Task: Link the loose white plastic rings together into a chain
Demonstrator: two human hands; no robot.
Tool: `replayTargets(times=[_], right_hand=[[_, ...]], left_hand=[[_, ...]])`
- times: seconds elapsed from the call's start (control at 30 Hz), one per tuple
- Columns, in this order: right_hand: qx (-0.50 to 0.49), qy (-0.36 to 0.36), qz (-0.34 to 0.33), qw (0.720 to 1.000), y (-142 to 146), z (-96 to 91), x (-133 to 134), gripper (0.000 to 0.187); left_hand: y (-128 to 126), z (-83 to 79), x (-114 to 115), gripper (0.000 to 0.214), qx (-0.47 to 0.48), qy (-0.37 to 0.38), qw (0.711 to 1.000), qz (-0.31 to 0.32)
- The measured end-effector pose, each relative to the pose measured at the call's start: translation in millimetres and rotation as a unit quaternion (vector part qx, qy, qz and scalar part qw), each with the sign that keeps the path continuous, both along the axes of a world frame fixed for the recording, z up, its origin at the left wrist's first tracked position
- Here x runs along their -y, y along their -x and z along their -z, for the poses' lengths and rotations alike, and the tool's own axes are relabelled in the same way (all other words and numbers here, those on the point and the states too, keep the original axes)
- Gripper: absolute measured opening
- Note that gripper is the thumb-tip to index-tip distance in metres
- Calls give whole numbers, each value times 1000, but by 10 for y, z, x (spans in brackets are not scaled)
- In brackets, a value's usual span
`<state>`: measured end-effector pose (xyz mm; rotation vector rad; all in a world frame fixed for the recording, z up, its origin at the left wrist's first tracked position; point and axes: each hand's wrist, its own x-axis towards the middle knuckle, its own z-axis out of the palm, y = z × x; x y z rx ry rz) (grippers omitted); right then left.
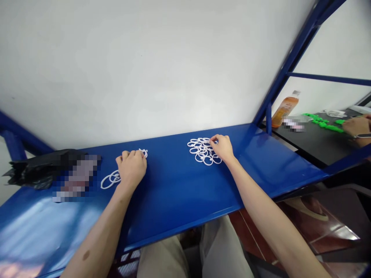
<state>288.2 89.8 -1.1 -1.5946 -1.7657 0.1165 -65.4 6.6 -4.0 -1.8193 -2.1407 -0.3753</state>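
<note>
Blue tabletop (179, 200): hands (222, 146) on white rings (203, 150), bottle label (287, 105) illegible.

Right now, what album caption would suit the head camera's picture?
Right fingers at the edge of a cluster of white rings, left fingers over more white loops, on a blue tabletop.

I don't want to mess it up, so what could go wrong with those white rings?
The pile by the right hand has rings overlapping, so lifting one might drag others along. The left hand hides part of the other rings, so one could get nudged without anyone noticing.
</note>
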Motion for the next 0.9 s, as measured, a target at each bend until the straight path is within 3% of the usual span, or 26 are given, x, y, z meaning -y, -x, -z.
replayTargets(times=[0.2,0.3,0.4,0.5,0.6,0.73,0.83,0.9], right_hand=[[-10,-53,-6,999,29,-85,105,15],[-17,-90,-31,995,144,-140,204,15],[-42,-105,-114,987,377,-159,363,14],[-107,-26,-261,959,665,-117,548,19],[-180,57,-317,930,867,-49,674,25],[-230,85,-327,913,921,-13,716,20],[-223,71,-351,907,905,-30,720,19],[-220,61,-365,903,909,-38,732,16]], left_hand=[[-203,-117,107,23,43,-74,993,86],[-341,-166,156,20,80,-84,979,169],[-481,-185,205,21,108,-69,951,280],[-603,-176,259,22,118,-48,920,370],[-680,-152,303,21,121,-31,901,416],[-725,-112,321,13,177,-48,895,407],[-736,-82,296,14,269,-83,906,317],[-736,-65,271,16,323,-59,902,279]])
